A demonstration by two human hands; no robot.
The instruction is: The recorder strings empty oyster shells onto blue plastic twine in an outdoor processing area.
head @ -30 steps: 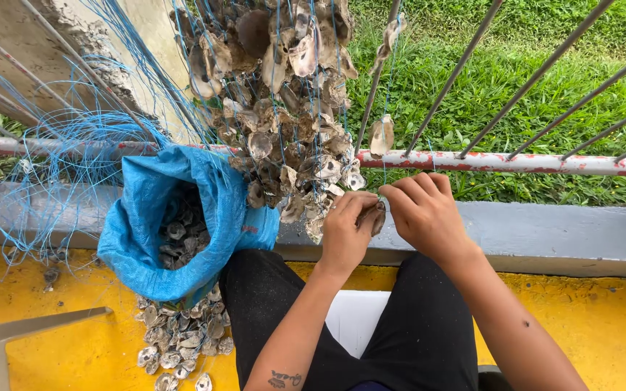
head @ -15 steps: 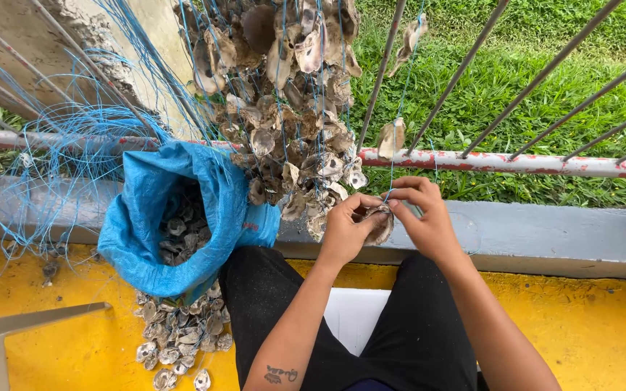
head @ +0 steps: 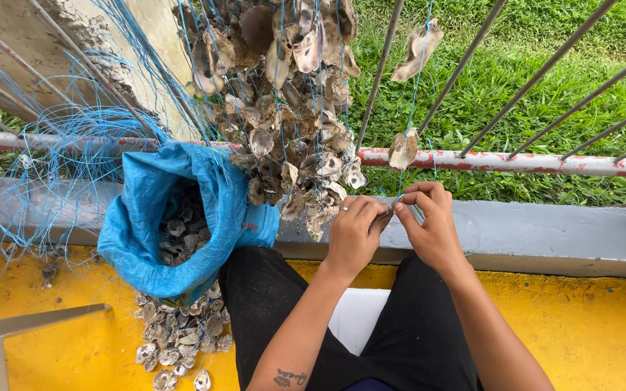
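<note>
My left hand and my right hand meet in front of the grey ledge, fingertips pinched together on a thin blue string and a small oyster shell between them. The string runs up past two shells threaded on it, one at the rail and one higher up. A big bunch of strung oyster shells hangs from the railing just left of my hands.
A blue sack full of shells leans on the ledge at left, with loose shells spilled on the yellow floor. Tangled blue line hangs at far left. Metal railing bars and grass lie beyond.
The view has shifted slightly; my hands stay together at the string, fingers now pinching more tightly around the small shell. The hanging shells have swung a little.
</note>
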